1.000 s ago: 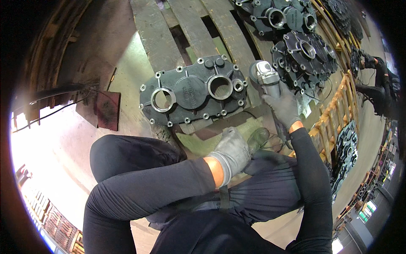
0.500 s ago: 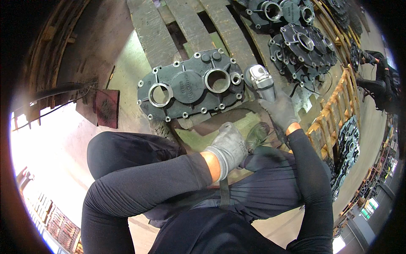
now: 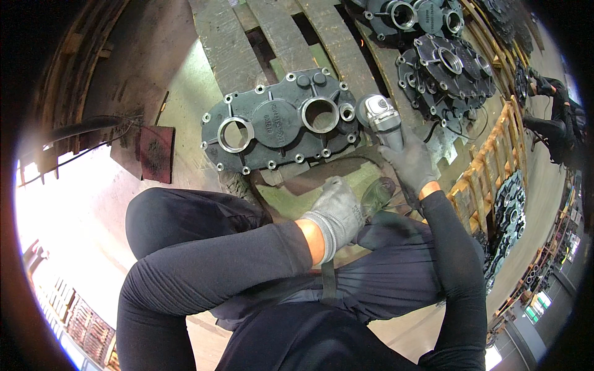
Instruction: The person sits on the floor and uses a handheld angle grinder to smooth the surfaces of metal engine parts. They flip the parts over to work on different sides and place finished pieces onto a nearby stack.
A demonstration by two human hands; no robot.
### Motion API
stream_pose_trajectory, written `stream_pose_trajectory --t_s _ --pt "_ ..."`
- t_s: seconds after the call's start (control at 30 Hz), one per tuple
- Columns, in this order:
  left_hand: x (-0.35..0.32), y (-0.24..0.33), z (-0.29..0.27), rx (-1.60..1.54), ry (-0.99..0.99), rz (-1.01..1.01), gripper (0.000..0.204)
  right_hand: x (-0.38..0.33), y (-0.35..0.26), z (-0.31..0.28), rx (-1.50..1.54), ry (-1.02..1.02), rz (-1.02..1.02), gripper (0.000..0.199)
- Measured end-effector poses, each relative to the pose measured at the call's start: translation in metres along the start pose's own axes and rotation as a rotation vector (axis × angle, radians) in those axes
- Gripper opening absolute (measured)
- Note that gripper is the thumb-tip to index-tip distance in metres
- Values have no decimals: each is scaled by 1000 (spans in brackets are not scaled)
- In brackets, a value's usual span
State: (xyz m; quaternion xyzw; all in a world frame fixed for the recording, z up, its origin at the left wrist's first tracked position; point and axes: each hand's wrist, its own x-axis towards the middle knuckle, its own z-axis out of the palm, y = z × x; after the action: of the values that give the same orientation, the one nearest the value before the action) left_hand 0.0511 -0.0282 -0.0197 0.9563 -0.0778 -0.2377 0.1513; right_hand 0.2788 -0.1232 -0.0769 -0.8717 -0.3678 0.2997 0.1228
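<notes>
Dark grey-green oblong metal cover plate (image 3: 276,127), frame centre: bright silver rings round bores and bolt holes. Silver-and-dark-grey metal angle grinder (image 3: 383,117): silver head, grey body. Left hand (image 3: 337,207): light grey glove, ribbed cuff. Right hand (image 3: 409,159): darker grey glove. Long fabric sleeves (image 3: 216,267): plain black. Grey-brown slatted wooden pallet (image 3: 281,40), top: dark stripes between planks. Dark red flat square board (image 3: 157,154), left: blackish smudges.
</notes>
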Motion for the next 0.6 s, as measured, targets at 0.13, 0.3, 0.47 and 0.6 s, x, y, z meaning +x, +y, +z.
stream_pose_trajectory --t_s 0.13,0.3,0.47,0.6 --pt "0 0 2 12 5 3 17 2 4 5 -28 51 -31 71" --pt "-1 -2 3 0 -17 24 17 -2 -2 -1 6 21 -53 71" --pt "-1 1 4 7 -16 23 16 -2 4 2 -82 78 -79 68" --pt "-3 1 -3 11 -44 18 16 -11 -4 -8 -1 75 -17 64"
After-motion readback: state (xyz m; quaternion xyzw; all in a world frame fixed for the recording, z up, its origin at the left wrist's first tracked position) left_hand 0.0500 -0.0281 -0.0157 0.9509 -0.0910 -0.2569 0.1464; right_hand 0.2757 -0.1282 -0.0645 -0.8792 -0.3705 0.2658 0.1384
